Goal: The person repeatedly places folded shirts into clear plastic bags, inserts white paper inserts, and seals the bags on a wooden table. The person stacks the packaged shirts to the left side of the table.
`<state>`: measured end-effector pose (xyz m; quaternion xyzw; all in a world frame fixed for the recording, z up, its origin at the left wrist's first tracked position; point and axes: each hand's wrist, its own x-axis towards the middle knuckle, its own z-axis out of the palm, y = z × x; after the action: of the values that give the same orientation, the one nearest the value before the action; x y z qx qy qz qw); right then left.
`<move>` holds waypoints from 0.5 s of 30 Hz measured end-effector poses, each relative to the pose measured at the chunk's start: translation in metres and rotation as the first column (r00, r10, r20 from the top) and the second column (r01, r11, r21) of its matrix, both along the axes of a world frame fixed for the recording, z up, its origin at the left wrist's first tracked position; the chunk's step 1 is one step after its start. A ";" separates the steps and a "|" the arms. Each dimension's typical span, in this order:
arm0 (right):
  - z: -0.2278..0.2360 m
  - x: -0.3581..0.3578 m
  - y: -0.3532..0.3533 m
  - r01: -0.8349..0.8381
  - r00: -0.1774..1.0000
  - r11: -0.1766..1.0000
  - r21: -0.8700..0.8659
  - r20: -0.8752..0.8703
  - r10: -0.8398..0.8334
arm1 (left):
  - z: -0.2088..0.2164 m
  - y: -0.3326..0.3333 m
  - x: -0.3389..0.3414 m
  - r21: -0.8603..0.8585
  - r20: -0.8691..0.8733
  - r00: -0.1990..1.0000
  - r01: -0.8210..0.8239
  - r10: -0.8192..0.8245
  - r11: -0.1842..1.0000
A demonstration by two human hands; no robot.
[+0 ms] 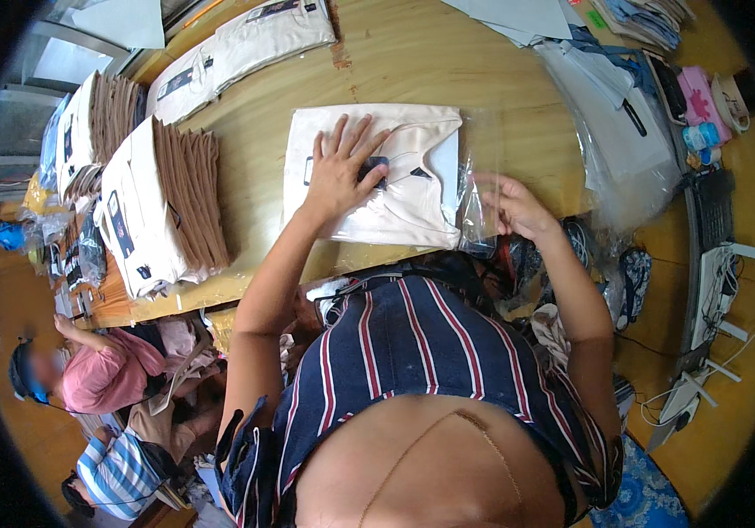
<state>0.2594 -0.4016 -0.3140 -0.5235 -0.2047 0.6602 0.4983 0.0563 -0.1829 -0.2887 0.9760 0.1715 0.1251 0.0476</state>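
A folded cream shirt (404, 207) lies on the table in front of me inside a clear plastic bag (480, 145). It has a dark label and a small dark tag near its neckline, which faces right. My left hand (340, 174) rests flat on the shirt with its fingers spread, pressing it to the table. At the bag's loose right end, my right hand (520, 208) has its fingers bent on the thin plastic, which creases just left of them. How firmly they grip the film is hard to make out.
Tall stacks of folded cream and brown shirts (162, 202) stand at the left. More packed cream shirts (267, 44) lie at the far left. Clear plastic bags (628, 167) are piled on the right, near a pink case (703, 101). Two people (105, 374) sit at lower left.
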 end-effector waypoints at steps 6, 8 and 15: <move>-0.004 0.014 0.027 -0.221 0.676 0.877 0.426 0.715 -0.177 | -0.020 0.012 0.002 0.029 -0.088 0.995 0.046 -0.043 0.999; 0.004 0.014 0.041 -0.468 0.215 0.716 0.517 0.853 -0.475 | -0.022 0.011 0.000 0.030 -0.094 0.995 0.043 -0.040 0.999; 0.005 0.022 0.058 -0.420 -0.324 0.907 0.015 0.931 -0.165 | -0.019 0.010 0.000 0.035 -0.127 0.991 0.035 -0.030 0.999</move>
<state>0.2818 -0.3434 -0.3093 -0.7066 -0.6947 -0.0368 0.1293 0.0566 -0.1733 -0.3074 0.9854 0.1559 0.0656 0.0204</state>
